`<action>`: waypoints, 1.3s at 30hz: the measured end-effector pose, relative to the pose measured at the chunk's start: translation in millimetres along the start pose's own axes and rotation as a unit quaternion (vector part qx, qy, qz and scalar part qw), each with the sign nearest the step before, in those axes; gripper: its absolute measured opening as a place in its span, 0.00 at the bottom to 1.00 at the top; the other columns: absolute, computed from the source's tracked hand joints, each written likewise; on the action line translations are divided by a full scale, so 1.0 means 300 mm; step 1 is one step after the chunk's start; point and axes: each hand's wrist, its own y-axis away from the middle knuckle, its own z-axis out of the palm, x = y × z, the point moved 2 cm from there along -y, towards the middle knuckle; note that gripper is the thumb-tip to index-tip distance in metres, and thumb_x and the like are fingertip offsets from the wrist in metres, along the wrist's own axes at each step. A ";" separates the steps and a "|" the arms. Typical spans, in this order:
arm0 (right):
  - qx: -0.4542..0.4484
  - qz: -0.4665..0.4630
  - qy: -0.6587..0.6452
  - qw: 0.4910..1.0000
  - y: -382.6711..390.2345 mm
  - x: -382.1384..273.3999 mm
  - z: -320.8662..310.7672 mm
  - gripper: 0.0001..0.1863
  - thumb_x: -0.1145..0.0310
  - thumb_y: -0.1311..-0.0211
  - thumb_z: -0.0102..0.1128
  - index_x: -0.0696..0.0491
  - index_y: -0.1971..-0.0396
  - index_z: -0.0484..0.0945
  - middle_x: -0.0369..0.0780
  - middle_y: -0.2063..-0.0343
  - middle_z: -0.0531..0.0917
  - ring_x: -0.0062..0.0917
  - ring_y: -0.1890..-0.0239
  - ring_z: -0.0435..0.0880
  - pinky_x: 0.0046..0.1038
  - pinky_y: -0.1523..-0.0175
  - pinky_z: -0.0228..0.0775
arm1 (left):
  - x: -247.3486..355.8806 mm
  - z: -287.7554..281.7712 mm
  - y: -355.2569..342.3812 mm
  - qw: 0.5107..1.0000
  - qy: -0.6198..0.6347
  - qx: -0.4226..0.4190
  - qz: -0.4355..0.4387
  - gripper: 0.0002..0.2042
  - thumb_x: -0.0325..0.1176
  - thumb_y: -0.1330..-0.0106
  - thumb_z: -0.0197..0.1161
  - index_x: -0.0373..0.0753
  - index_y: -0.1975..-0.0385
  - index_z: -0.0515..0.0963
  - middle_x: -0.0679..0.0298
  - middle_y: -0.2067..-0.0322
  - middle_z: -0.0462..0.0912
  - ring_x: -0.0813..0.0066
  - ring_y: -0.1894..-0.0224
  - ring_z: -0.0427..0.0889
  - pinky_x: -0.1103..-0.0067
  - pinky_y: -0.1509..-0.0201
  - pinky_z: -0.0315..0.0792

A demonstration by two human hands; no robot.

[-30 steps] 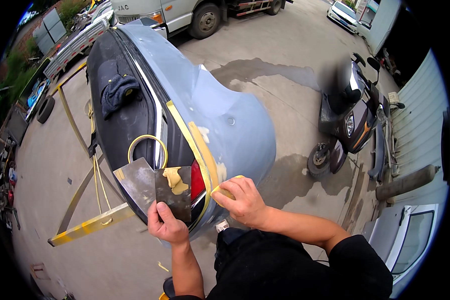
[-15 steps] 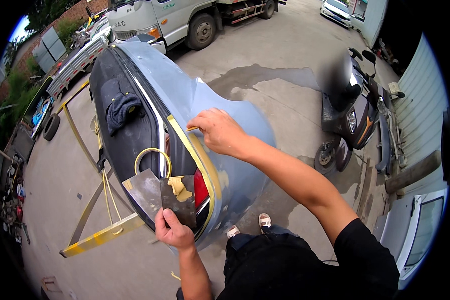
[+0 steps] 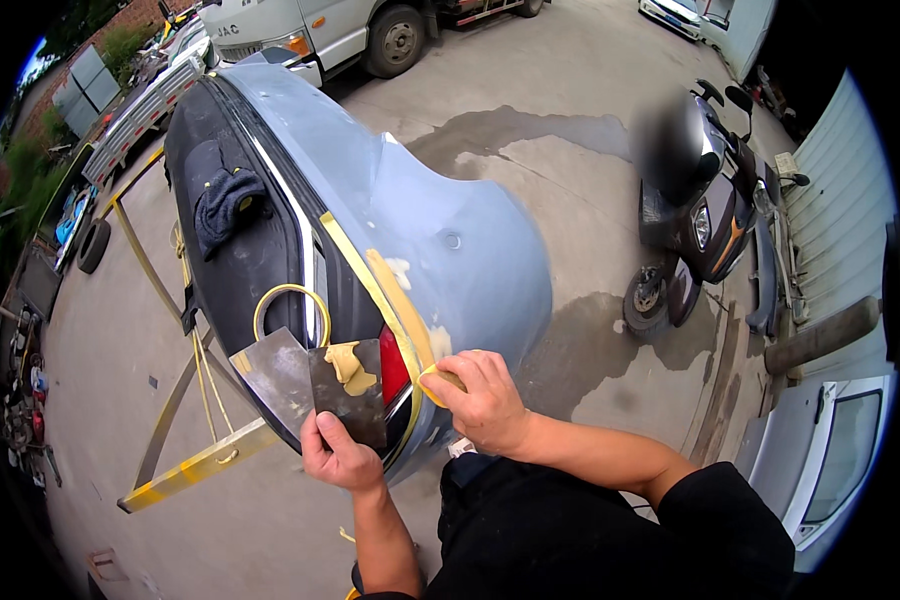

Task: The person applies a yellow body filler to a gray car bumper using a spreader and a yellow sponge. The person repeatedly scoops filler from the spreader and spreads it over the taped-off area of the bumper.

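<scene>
My left hand (image 3: 338, 450) grips two metal plates, a lighter one (image 3: 273, 375) and a darker one (image 3: 355, 415) bearing a lump of tan putty (image 3: 344, 365). My right hand (image 3: 480, 400) pinches a yellow spreader (image 3: 432, 385) against the tan filler strip (image 3: 398, 300) beside masking tape (image 3: 342, 240) on a blue-grey primed bumper (image 3: 480, 230). A red lamp (image 3: 393, 370) shows between plates and tape. Behind the plates, a tape roll (image 3: 322, 305) and a dark cloth (image 3: 225, 210) rest on the bumper's black part.
A yellow metal stand (image 3: 190, 480) supports the bumper. A scooter (image 3: 700, 220) stands at right, near a corrugated wall (image 3: 840, 200), a cylinder (image 3: 820, 335) and a car door (image 3: 835, 450). A truck (image 3: 340, 30) and a tire (image 3: 93, 246) are farther back.
My right hand went up the filler strip half a second ago and is now back down at its lower end. My left hand still holds the plates.
</scene>
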 end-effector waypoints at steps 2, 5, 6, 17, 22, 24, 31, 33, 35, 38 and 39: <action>0.008 0.004 0.023 1.000 0.047 -0.020 0.011 0.15 0.74 0.53 0.56 0.51 0.61 0.77 0.37 0.62 0.74 0.30 0.57 0.73 0.33 0.51 0.64 | 0.000 0.005 0.001 1.000 -0.002 -0.004 -0.002 0.11 0.30 0.32 0.52 0.28 0.65 0.77 0.64 0.70 0.79 0.80 0.69 0.72 0.83 0.63 0.68; 0.014 0.015 0.012 1.000 0.067 -0.029 0.010 0.17 0.77 0.54 0.56 0.51 0.60 0.77 0.38 0.62 0.75 0.31 0.57 0.73 0.32 0.52 0.64 | -0.002 -0.005 -0.001 1.000 -0.013 -0.018 -0.006 0.11 0.31 0.32 0.52 0.28 0.65 0.77 0.65 0.70 0.79 0.80 0.69 0.72 0.83 0.63 0.68; -0.002 0.033 -0.040 0.999 0.067 -0.023 0.003 0.17 0.78 0.53 0.56 0.52 0.59 0.77 0.38 0.62 0.76 0.30 0.57 0.74 0.31 0.52 0.65 | -0.004 -0.009 -0.008 1.000 -0.016 -0.023 -0.006 0.11 0.31 0.32 0.52 0.28 0.64 0.77 0.65 0.70 0.79 0.80 0.69 0.72 0.83 0.63 0.68; -0.007 0.322 -0.728 0.605 -0.070 0.099 -0.184 0.13 0.77 0.39 0.56 0.59 0.53 0.76 0.38 0.61 0.81 0.19 0.57 0.78 0.24 0.50 0.71 | 0.068 -0.033 0.029 0.977 0.132 -0.152 -0.073 0.09 0.30 0.36 0.60 0.28 0.68 0.78 0.64 0.72 0.81 0.82 0.70 0.74 0.85 0.62 0.69; -0.078 0.317 -0.728 0.603 -0.031 0.076 -0.208 0.15 0.76 0.38 0.56 0.59 0.51 0.75 0.38 0.59 0.81 0.18 0.58 0.78 0.23 0.51 0.70 | 0.120 -0.002 0.077 0.978 0.104 -0.160 -0.089 0.08 0.29 0.37 0.63 0.28 0.68 0.78 0.66 0.72 0.80 0.84 0.72 0.74 0.86 0.64 0.69; -0.130 0.311 -0.682 0.649 -0.015 0.082 -0.224 0.15 0.75 0.38 0.56 0.59 0.51 0.74 0.38 0.58 0.81 0.18 0.58 0.78 0.22 0.51 0.70 | 0.135 0.006 0.083 0.980 0.095 -0.157 -0.082 0.09 0.30 0.37 0.62 0.28 0.68 0.78 0.67 0.73 0.80 0.84 0.72 0.74 0.86 0.64 0.69; -0.034 0.459 -0.734 0.500 0.025 0.173 -0.221 0.15 0.75 0.40 0.58 0.61 0.53 0.72 0.37 0.59 0.80 0.20 0.58 0.78 0.26 0.50 0.70 | 0.168 0.019 0.073 0.987 0.062 -0.130 -0.074 0.10 0.31 0.36 0.62 0.28 0.68 0.78 0.69 0.74 0.79 0.85 0.72 0.72 0.87 0.65 0.67; 0.028 0.442 -0.688 0.575 0.026 0.170 -0.245 0.12 0.76 0.40 0.57 0.56 0.55 0.76 0.38 0.59 0.79 0.26 0.57 0.78 0.27 0.50 0.70 | 0.175 0.031 0.073 0.988 0.051 -0.121 -0.086 0.09 0.30 0.36 0.61 0.28 0.68 0.78 0.69 0.74 0.78 0.86 0.72 0.71 0.87 0.66 0.67; 0.035 0.246 -0.473 0.845 0.010 0.142 -0.292 0.13 0.78 0.45 0.58 0.51 0.59 0.79 0.37 0.59 0.79 0.28 0.57 0.78 0.29 0.50 0.69 | 0.182 0.041 0.075 0.987 0.040 -0.118 -0.099 0.09 0.30 0.36 0.61 0.28 0.68 0.78 0.70 0.74 0.78 0.86 0.72 0.70 0.87 0.66 0.66; 0.086 -0.014 -0.169 0.982 -0.008 0.091 -0.328 0.17 0.79 0.56 0.60 0.47 0.64 0.82 0.36 0.60 0.79 0.29 0.57 0.77 0.31 0.51 0.68 | 0.174 0.055 0.087 0.987 0.029 -0.121 -0.103 0.09 0.29 0.36 0.61 0.27 0.68 0.78 0.70 0.74 0.77 0.86 0.72 0.70 0.87 0.66 0.66; 0.109 -0.086 -0.080 0.987 -0.012 0.074 -0.331 0.18 0.80 0.61 0.61 0.46 0.66 0.83 0.36 0.61 0.79 0.29 0.57 0.77 0.32 0.52 0.68 | 0.180 0.061 0.093 0.987 0.025 -0.123 -0.104 0.09 0.29 0.36 0.61 0.27 0.68 0.78 0.70 0.74 0.77 0.86 0.72 0.70 0.87 0.66 0.66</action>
